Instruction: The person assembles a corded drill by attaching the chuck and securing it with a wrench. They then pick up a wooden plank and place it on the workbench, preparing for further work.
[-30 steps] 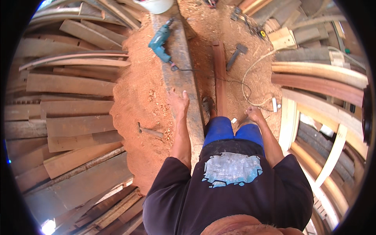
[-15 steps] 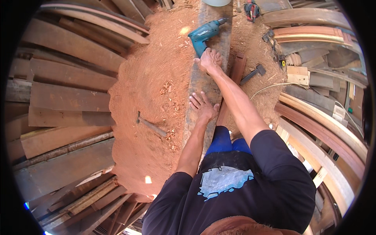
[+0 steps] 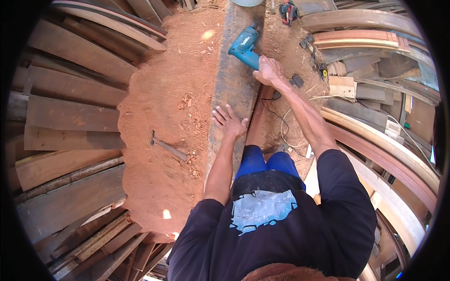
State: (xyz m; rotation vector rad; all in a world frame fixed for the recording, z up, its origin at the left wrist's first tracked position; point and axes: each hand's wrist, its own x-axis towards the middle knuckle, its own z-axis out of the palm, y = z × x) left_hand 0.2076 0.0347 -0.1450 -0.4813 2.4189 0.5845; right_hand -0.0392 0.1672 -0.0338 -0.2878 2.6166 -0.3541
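My right hand point(image 3: 271, 71) is closed round the handle end of a teal power drill point(image 3: 243, 46). The drill lies over a long worn plank point(image 3: 230, 89), its dark chuck pointing away from me. Flat on the same plank, nearer to me, rests my left hand point(image 3: 229, 122), fingers spread and holding nothing. A reddish-brown length of wood point(image 3: 255, 121) runs along the plank's right side, partly under my right forearm. Beyond that forearm shows a dark hammer head point(image 3: 296, 80); its handle is mostly hidden. A black cord point(image 3: 277, 108) loops below my right arm.
A hammer point(image 3: 169, 147) lies on the sawdust-covered ground to the left. Stacked boards point(image 3: 75, 112) line the left side, and curved timber pieces point(image 3: 375, 150) the right. A red and black tool point(image 3: 288, 12) and a pale round container point(image 3: 247, 2) are at the far end.
My right hand has moved right and swung the drill's handle toward the lower right. A black cord now shows beneath my right arm. My left hand stays flat on the plank.
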